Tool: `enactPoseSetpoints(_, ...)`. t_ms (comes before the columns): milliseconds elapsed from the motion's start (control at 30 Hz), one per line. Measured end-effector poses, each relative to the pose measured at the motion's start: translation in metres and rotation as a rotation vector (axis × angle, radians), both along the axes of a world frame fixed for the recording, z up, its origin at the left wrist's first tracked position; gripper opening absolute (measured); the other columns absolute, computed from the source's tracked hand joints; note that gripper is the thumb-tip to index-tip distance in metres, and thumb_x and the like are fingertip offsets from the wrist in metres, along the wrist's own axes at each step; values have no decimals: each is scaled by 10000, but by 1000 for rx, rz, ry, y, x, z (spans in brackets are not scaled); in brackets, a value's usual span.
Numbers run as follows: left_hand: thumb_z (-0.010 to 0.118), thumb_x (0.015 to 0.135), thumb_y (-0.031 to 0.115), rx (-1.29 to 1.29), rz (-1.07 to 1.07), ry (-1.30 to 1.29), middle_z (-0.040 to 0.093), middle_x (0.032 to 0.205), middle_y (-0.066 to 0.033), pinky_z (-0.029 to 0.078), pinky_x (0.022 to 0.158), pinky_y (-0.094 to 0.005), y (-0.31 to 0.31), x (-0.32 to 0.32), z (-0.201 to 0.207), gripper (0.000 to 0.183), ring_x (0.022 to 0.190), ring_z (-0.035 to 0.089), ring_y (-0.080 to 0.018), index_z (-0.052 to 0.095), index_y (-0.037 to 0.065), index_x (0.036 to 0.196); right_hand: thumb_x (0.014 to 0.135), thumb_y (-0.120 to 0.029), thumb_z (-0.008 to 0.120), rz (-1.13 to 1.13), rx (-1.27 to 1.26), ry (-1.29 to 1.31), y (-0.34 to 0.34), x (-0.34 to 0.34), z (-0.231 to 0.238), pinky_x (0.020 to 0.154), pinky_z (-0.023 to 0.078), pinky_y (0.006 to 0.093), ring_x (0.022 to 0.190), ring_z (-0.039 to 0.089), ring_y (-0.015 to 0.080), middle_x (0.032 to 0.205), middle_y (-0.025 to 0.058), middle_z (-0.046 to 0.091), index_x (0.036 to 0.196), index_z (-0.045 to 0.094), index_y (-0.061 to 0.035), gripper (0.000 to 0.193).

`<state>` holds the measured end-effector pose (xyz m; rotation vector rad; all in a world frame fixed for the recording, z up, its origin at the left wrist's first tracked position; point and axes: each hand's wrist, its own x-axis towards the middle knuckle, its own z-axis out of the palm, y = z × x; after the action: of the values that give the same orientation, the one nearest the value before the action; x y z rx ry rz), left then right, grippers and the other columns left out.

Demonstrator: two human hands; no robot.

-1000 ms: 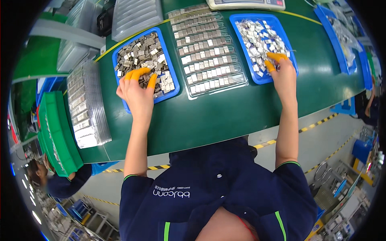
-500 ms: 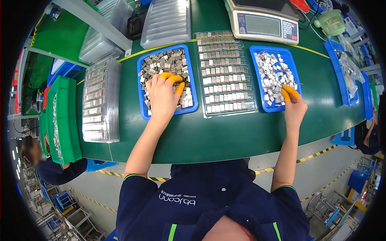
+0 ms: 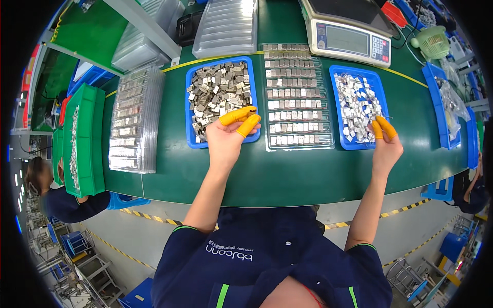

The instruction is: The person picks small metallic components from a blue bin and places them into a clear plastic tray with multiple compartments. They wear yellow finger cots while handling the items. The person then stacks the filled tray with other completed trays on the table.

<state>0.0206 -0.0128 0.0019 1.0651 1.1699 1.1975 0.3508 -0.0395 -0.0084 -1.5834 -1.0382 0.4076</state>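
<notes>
Pieces of metal (image 3: pixel 218 84) fill my left blue tray (image 3: pixel 252 82) in the head view. My left hand (image 3: pixel 224 142) is at its near right corner, tips close, grip unclear; the clear tray (image 3: pixel 299 149) lies just right, long axis running away, farther from my right hand (image 3: pixel 386 150), whose hold I can't tell.

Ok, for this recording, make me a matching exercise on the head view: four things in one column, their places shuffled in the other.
Things
1. Left hand
2. Right hand
3. Weighing scale
4. Large green bin

Places
A. Far side of the green table
B. At the blue tray of white pieces
C. Left of the stack of filled clear trays
D. At the blue tray of grey pieces

Pairs: 1-D, 2-B, 3-A, 4-C
</notes>
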Motion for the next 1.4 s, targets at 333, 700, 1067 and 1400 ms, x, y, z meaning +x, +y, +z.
enactPoseSetpoints(333,585,903,95,-199,-238,-600,644,1062,-195,568,702,-240,-8,5,29,310,901,673,-233,568,-57,1172,791,-2,710,31,-11,-68,5,-13,10,791,506,237,882,655,149,950,112,687,1049,653,56,270)
enactPoseSetpoints(700,563,914,71,-260,-268,-347,652,1046,-142,575,730,-294,-16,34,20,282,897,656,-196,590,-20,1180,800,63,664,490,-112,555,-14,-103,30,843,535,281,916,661,196,1032,134,661,1063,619,75,266)
enactPoseSetpoints(1067,657,824,-13,-104,-208,-142,663,1018,-160,556,815,-310,-22,35,2,306,894,670,-226,606,-73,1120,790,57,678,454,-171,718,-20,-113,20,801,546,287,845,677,205,962,140,676,1036,624,92,255)
enactPoseSetpoints(1400,665,810,-30,-90,-220,-48,672,957,-175,569,780,-318,-28,35,4,237,843,681,-247,631,-99,1035,781,40,692,541,-161,652,-26,-117,10,803,531,270,859,669,177,961,108,685,1011,672,48,231)
